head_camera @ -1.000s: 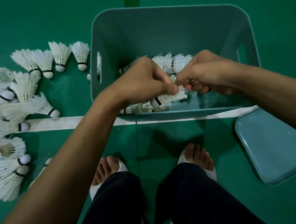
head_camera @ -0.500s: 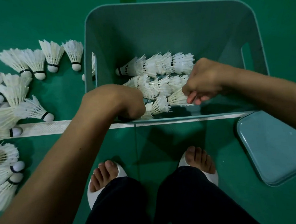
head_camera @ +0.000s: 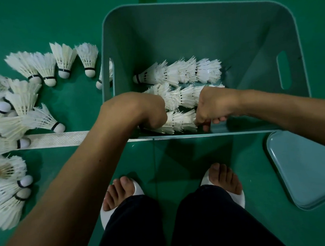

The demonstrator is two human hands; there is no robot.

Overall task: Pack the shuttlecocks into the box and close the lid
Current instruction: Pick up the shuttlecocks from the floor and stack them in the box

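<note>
Item: teal box [head_camera: 190, 26], open-topped, on the green floor [head_camera: 37, 20] just beyond my feet. Slot handles cut into its left and right walls.

Contents: three rows of nested shuttlecocks lying on the box bottom, cork ends to the left. Far row [head_camera: 177, 72] lies free. Middle row [head_camera: 181, 97] runs between my two hands. Near row [head_camera: 178, 121] lies close to the near wall.

Left hand [head_camera: 138, 111]: inside the box at the near left, curled closed at the left end of the near row; I cannot tell whether it actually grips it, since the fingers are hidden.

Right hand [head_camera: 213, 104]: inside the box, fingers [head_camera: 216, 120] curled closed against the feathered right end of the near row.

Loose shuttlecocks [head_camera: 33, 104]: many, scattered on the floor left of the box, some across the white line [head_camera: 60, 139].

Lid [head_camera: 309, 167]: teal, flat on the floor, near right of the box, well apart from it.

Footwear: white sandals [head_camera: 236, 196].
</note>
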